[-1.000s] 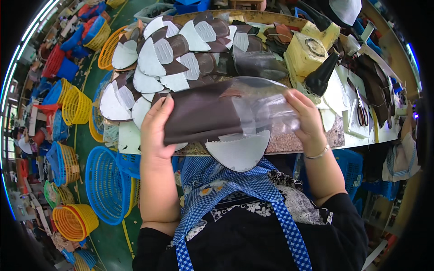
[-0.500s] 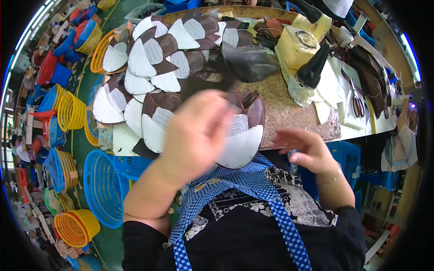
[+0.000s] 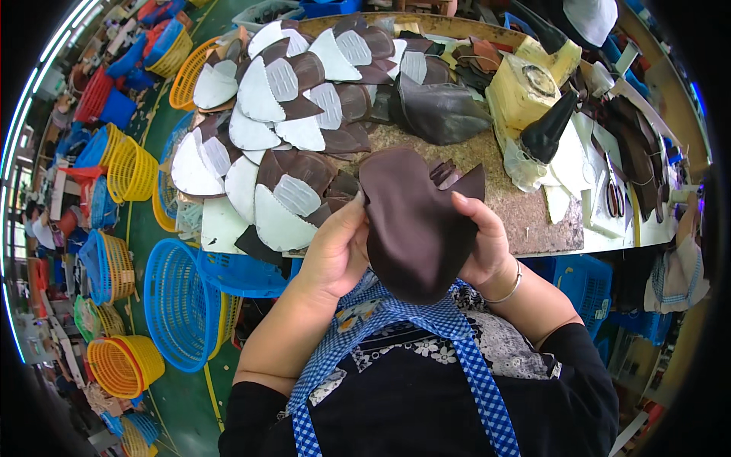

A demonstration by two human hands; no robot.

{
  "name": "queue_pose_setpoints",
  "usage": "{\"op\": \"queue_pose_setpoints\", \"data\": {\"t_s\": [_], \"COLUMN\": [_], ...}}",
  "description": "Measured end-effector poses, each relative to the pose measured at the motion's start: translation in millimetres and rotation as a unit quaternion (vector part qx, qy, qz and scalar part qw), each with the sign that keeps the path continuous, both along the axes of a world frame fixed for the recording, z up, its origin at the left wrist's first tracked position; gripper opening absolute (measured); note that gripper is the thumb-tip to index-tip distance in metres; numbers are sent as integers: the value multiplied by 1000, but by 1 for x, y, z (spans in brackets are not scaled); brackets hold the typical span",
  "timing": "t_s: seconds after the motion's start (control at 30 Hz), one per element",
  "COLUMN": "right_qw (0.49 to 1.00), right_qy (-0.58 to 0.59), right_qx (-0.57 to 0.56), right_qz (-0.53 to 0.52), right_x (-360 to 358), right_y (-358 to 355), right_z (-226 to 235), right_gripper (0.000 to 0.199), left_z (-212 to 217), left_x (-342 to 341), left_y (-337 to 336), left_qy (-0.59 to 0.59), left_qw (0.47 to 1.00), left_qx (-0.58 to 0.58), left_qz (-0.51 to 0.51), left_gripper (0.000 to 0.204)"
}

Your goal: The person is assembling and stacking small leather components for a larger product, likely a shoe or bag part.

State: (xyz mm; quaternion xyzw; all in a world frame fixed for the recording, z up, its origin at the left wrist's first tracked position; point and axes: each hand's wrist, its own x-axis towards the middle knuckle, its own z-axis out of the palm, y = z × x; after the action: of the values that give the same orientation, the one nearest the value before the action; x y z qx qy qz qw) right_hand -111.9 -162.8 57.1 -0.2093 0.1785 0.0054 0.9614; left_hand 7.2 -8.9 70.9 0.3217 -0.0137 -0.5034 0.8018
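both hands hold one dark brown leather shoe piece (image 3: 415,221) up in front of the chest, just above the near edge of the surface (image 3: 533,213). the left hand (image 3: 335,247) has its grip clenched on the piece's left edge, thumb and fingertips pinching the leather near its top. the right hand (image 3: 480,236) grasps the right edge, fingers curled over the front of the leather, with a thin bracelet (image 3: 509,291) at the wrist. the piece is rounded at the bottom and notched at the top, and its smooth brown side faces the camera.

behind it on the surface lies a fanned, overlapping spread of similar brown pieces with white linings (image 3: 282,129), reaching from just beyond the left hand to the far edge. a darker grey leather piece (image 3: 442,110) lies farther back, near a yellow container (image 3: 521,91) and a black cone-shaped nozzle (image 3: 550,129). scissors (image 3: 613,194) rest on white paper at the right. on the floor to the left stand blue baskets (image 3: 179,305) and yellow baskets (image 3: 126,365). a blue checked apron strap (image 3: 464,343) crosses the person's dark top.
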Motion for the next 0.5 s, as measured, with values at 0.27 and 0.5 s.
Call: {"op": "queue_pose_setpoints", "data": {"t_s": [0.27, 0.5], "right_qw": [992, 789], "right_qy": [-50, -38], "right_qx": [-94, -613], "right_qz": [-73, -16], "right_x": [-13, -35], "right_y": [-10, -19], "right_z": [-7, -9], "right_gripper": [52, 63], "left_z": [-33, -45], "left_x": [14, -12], "left_y": [13, 55], "left_qy": [-191, -383], "left_qw": [967, 902], "left_qx": [66, 189], "left_qz": [154, 69], "left_gripper": [10, 10]}}
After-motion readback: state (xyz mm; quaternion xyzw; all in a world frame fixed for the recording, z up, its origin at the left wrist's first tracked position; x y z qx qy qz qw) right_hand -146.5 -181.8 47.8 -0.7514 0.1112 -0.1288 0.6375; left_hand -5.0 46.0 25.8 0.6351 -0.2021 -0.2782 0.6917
